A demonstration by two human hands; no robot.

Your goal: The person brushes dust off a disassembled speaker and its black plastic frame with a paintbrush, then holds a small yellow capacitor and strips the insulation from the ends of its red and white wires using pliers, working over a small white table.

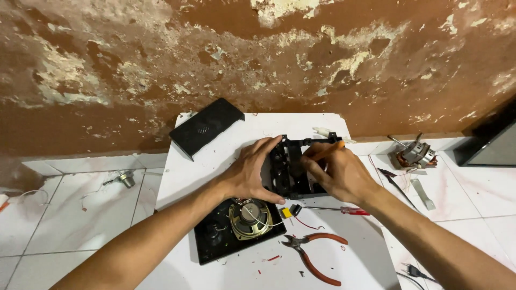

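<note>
A black plastic mechanism frame (294, 171) lies on a white board (236, 137). My left hand (251, 172) grips its left side and holds it steady. My right hand (336, 172) rests on the frame's right side and holds an orange-handled tool (329, 152) whose tip points into the frame. Just in front lies a black panel (215, 244) with a round speaker (250, 218) on it, joined by thin wires.
Orange-handled pliers (314, 252) and a red-handled screwdriver (344, 210) lie on the board near me. A black cover (206, 127) leans at the board's far left corner. On the tiled floor sit a small motor (415, 154), a metal strip (423, 194), a small round part (126, 178) and a dark box (492, 140).
</note>
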